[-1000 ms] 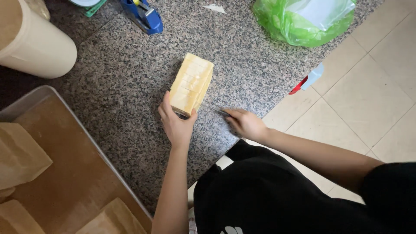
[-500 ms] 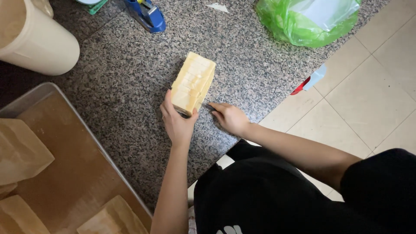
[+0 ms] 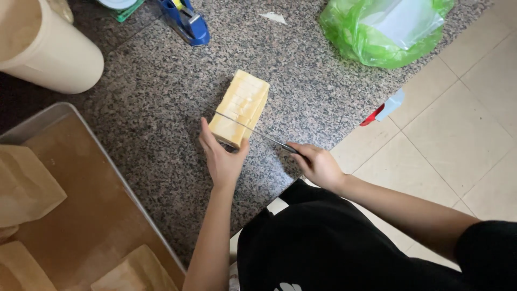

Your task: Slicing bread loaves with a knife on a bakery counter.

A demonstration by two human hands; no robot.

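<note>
Hands work close together near the edge of a speckled granite surface: the left hand reaches up from the lower middle with the forearm nearly straight, the palm cupped against the near end of a pale yellow block, thumb on one side and fingers on the other, gripping it. The right hand comes in from the right, the arm bent across a black garment, and is closed round the handle of a thin knife whose blade lies across the near part of the block. The block is long and rectangular, creamy yellow with faint cross lines along its top, and lies at a slant near the middle of the surface. A blue tape dispenser lies beyond it at the top edge, a large cream-coloured roll stands at the upper left, and a green plastic bag sits well apart at the upper right. At the lower left a metal tray holds brown paper bags. A small red and pale object lies on the tiled floor beside the edge of the surface. Nothing lies between the hands and the block.
</note>
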